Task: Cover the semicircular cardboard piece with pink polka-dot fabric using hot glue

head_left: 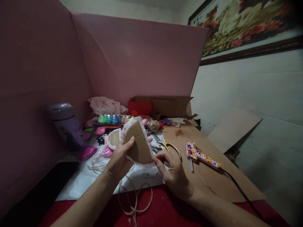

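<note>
A brown cardboard piece [138, 143], edged with white cloth that has pink spots, is tilted up in front of me. My left hand [121, 157] grips its left side, thumb on the cardboard face and some fingers behind. At the lower right corner, the thumb and index finger of my right hand [174, 175] pinch the cloth edge. Left of this piece lies a smaller cloth-edged cardboard piece [114, 138]. Gold-handled scissors [174, 147] rest just behind my right hand. A loop of twine [144, 210] lies below the hands.
A flower-patterned glue gun [202, 157] with a black cord lies on the cardboard sheet [227, 186] at right. A purple bottle [68, 127] stands at left near a dark flat object [56, 176]. Behind are clay packs [111, 119], a twine ball [153, 125] and a cardboard box [169, 107].
</note>
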Available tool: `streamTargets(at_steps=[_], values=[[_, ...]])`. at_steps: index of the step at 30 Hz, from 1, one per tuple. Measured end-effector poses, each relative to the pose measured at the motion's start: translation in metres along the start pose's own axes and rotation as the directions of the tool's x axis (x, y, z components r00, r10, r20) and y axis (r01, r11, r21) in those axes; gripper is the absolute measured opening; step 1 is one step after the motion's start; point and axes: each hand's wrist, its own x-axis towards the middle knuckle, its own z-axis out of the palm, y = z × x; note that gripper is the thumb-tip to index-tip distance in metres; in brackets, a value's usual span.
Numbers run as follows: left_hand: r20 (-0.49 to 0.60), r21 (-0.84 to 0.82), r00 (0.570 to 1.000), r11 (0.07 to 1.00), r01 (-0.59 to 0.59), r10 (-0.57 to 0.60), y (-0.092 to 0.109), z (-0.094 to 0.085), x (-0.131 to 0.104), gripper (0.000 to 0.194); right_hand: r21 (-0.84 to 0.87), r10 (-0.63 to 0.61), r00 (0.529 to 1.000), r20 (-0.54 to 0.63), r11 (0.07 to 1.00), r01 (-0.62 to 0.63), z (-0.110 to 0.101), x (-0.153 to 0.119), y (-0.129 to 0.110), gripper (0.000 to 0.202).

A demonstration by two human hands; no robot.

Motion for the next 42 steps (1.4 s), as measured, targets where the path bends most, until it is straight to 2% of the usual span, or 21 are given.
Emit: streamTargets(at_steps=[4, 9, 12, 14, 16, 18, 21, 25, 31, 36, 42], values=[[0.017, 0.001, 1.000, 1.000, 0.024, -0.024, -0.003, -0.003, 0.001, 0.043, -0.040, -0.085, 0.995, 0.043, 0.995, 0.086, -0.001, -0.002, -0.001, 0.011], [0.001, 0.017, 0.999, 0.999, 0.043, -0.043, -0.002, -0.003, 0.000, 0.037, 0.076, -0.065, 0.993, 0.096, 0.995, 0.058, -0.006, -0.002, -0.001, 0.018], [0.002, 0.000, 0.998, 0.998, 0.064, -0.064, 0.001, -0.001, -0.001, 0.038, 0.195, 0.102, 0.995, 0.013, 0.976, -0.102, -0.006, 0.000, 0.002, 0.031], [-0.029, -0.022, 0.996, 0.996, 0.088, -0.089, 0.003, 0.000, -0.002, 0.038, 0.314, 0.242, 0.970, -0.013, 0.922, -0.225, -0.004, 0.003, 0.006, 0.035], [-0.047, -0.054, 0.993, 0.993, 0.108, -0.111, 0.004, 0.001, -0.002, 0.037, 0.435, 0.349, 0.936, 0.043, 0.837, -0.333, -0.001, 0.008, 0.011, 0.036], [-0.021, -0.090, 0.991, 0.987, 0.130, -0.133, 0.003, 0.001, -0.002, 0.036, 0.521, 0.405, 0.903, 0.146, 0.744, -0.418, 0.002, 0.012, 0.015, 0.039], [0.036, -0.101, 0.985, 0.980, 0.170, -0.167, -0.001, 0.001, -0.004, 0.038, 0.536, 0.399, 0.886, 0.237, 0.707, -0.462, 0.006, 0.016, 0.017, 0.042], [0.051, -0.049, 0.991, 0.991, 0.126, -0.123, -0.006, 0.002, -0.008, 0.043, 0.516, 0.373, 0.900, 0.224, 0.738, -0.434, 0.007, 0.015, 0.014, 0.044], [0.047, -0.006, 0.995, 0.996, 0.089, -0.089, -0.010, 0.003, -0.009, 0.048, 0.596, 0.329, 0.909, 0.255, 0.687, -0.416, 0.005, 0.010, 0.010, 0.035], [0.055, 0.003, 0.992, 0.994, 0.110, -0.110, -0.011, 0.000, -0.007, 0.047, 0.515, 0.308, 0.916, 0.257, 0.758, -0.399, 0.005, 0.008, 0.009, 0.046], [0.098, -0.046, 0.984, 0.988, 0.151, -0.146, -0.014, -0.002, -0.006, 0.048, 0.421, 0.304, 0.871, 0.385, 0.782, -0.459, 0.006, 0.005, 0.008, 0.049]])
